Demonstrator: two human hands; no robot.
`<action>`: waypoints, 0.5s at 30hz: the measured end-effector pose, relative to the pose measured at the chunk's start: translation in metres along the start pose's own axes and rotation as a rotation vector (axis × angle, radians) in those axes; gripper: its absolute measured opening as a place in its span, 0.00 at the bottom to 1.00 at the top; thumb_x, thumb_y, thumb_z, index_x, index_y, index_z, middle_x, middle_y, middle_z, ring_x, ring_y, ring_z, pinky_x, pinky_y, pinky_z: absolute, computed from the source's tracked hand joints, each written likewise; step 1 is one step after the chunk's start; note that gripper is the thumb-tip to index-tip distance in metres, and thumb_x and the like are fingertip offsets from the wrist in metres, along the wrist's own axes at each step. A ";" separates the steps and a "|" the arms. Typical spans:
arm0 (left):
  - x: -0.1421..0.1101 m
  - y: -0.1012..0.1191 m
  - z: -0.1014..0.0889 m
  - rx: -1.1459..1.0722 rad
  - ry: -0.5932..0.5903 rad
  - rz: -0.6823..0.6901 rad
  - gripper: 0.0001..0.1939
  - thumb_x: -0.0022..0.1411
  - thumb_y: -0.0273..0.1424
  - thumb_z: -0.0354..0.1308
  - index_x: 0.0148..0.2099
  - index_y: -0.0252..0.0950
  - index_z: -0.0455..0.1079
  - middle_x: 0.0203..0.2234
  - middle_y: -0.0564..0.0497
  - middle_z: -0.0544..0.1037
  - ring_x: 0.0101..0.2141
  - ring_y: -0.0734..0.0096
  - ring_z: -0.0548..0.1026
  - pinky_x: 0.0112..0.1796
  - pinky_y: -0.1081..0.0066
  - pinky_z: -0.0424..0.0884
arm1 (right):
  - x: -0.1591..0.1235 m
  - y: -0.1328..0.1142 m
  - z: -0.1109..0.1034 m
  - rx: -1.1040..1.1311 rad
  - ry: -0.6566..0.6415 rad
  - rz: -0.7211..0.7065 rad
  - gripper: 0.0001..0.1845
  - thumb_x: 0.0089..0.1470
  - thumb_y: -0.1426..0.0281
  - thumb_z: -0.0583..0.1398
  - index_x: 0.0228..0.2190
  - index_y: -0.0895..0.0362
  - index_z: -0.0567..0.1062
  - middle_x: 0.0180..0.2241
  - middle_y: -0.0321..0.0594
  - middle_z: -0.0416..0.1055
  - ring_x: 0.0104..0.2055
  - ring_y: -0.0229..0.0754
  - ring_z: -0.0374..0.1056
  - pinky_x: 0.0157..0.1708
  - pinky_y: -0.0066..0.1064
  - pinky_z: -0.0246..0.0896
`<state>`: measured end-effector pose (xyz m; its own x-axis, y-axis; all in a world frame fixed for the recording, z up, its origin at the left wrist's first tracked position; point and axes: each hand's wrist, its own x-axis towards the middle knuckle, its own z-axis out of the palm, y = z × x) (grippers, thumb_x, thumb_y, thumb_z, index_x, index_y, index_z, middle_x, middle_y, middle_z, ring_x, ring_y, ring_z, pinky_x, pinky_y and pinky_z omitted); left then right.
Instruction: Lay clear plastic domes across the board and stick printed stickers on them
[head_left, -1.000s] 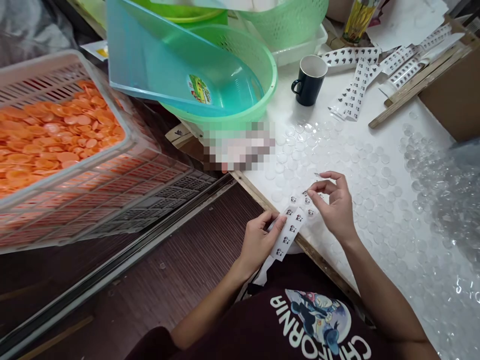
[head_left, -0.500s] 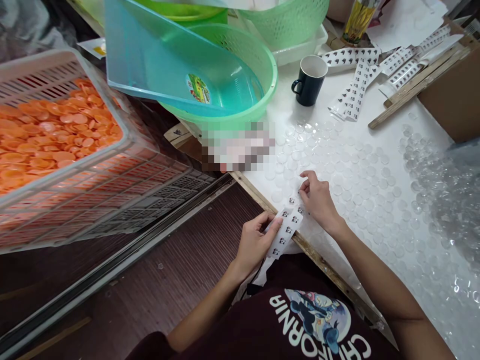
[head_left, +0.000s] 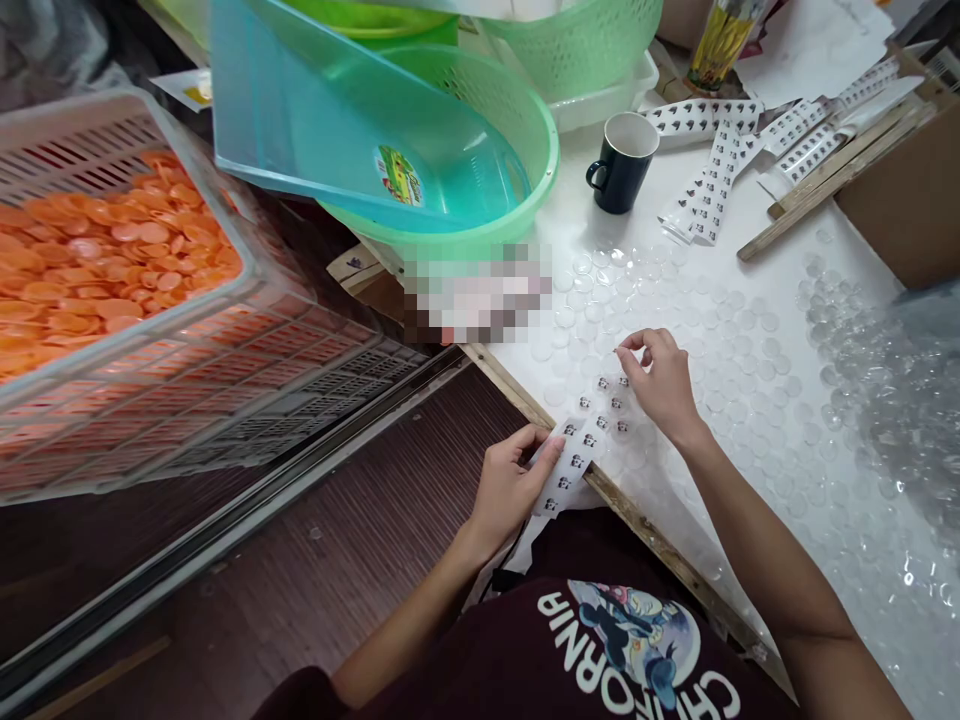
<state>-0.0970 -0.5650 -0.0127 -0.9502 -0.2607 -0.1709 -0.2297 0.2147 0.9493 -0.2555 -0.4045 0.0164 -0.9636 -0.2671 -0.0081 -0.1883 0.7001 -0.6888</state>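
Observation:
My left hand [head_left: 517,475] pinches a white sticker strip [head_left: 576,462] with small dark printed figures, at the table's front edge. The strip hangs partly over the wooden edge towards my lap. My right hand [head_left: 660,380] is just above the table, up and right of the strip, its thumb and forefinger pressed together. Whatever is between those fingertips is too small to make out. Below it, several small dark figures [head_left: 602,422] show among the clear round discs [head_left: 720,390] spread over the white tabletop.
A dark mug [head_left: 622,165] stands behind the discs, near more sticker strips [head_left: 716,185]. A pile of clear discs [head_left: 892,370] lies to the right. Green basins with a blue tray [head_left: 337,150] sit at the back left. A crate [head_left: 247,300] of orange discs [head_left: 127,250] stands left.
My right hand has moved right and slightly up, away from the strip, uncovering more dark figures on the table. My left hand and its strip have stayed nearly still.

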 end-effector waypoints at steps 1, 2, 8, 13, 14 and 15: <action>0.000 0.000 0.000 -0.002 -0.001 0.004 0.15 0.66 0.38 0.57 0.30 0.34 0.72 0.23 0.55 0.73 0.25 0.75 0.67 0.28 0.76 0.63 | 0.003 0.001 -0.001 0.048 -0.041 0.034 0.05 0.57 0.67 0.59 0.30 0.54 0.74 0.35 0.39 0.74 0.33 0.41 0.67 0.44 0.41 0.60; 0.000 0.000 0.000 -0.004 -0.001 0.007 0.15 0.66 0.38 0.57 0.30 0.34 0.72 0.23 0.55 0.73 0.25 0.75 0.67 0.28 0.76 0.63 | 0.006 0.002 -0.001 0.092 -0.082 0.068 0.06 0.56 0.67 0.59 0.29 0.54 0.74 0.32 0.38 0.74 0.31 0.41 0.66 0.41 0.38 0.62; 0.000 -0.001 -0.001 0.000 -0.001 -0.005 0.14 0.66 0.38 0.57 0.31 0.34 0.72 0.24 0.54 0.74 0.25 0.74 0.67 0.28 0.75 0.63 | 0.012 0.005 0.004 0.101 -0.141 0.121 0.05 0.51 0.70 0.59 0.25 0.54 0.74 0.25 0.35 0.73 0.28 0.40 0.67 0.38 0.37 0.62; 0.000 -0.001 -0.001 -0.007 0.003 -0.009 0.15 0.66 0.39 0.57 0.30 0.34 0.72 0.23 0.54 0.74 0.25 0.74 0.67 0.28 0.76 0.63 | 0.011 0.006 0.006 0.065 -0.135 0.110 0.06 0.51 0.69 0.58 0.24 0.53 0.74 0.24 0.35 0.74 0.28 0.40 0.68 0.40 0.39 0.62; 0.000 -0.001 -0.001 -0.007 0.003 -0.012 0.15 0.66 0.39 0.57 0.30 0.34 0.72 0.23 0.54 0.74 0.25 0.75 0.67 0.28 0.76 0.63 | 0.011 0.006 0.006 0.061 -0.136 0.106 0.06 0.51 0.69 0.58 0.24 0.53 0.74 0.24 0.35 0.74 0.28 0.41 0.68 0.40 0.39 0.62; 0.000 -0.001 -0.001 -0.007 0.003 -0.015 0.15 0.65 0.39 0.57 0.30 0.34 0.72 0.23 0.54 0.74 0.25 0.74 0.67 0.28 0.76 0.63 | 0.011 0.007 0.006 0.051 -0.138 0.104 0.06 0.51 0.69 0.58 0.24 0.53 0.73 0.24 0.35 0.74 0.28 0.41 0.68 0.41 0.40 0.62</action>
<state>-0.0965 -0.5658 -0.0137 -0.9460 -0.2670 -0.1840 -0.2421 0.2038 0.9486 -0.2664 -0.4070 0.0073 -0.9417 -0.2855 -0.1781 -0.0756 0.6953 -0.7147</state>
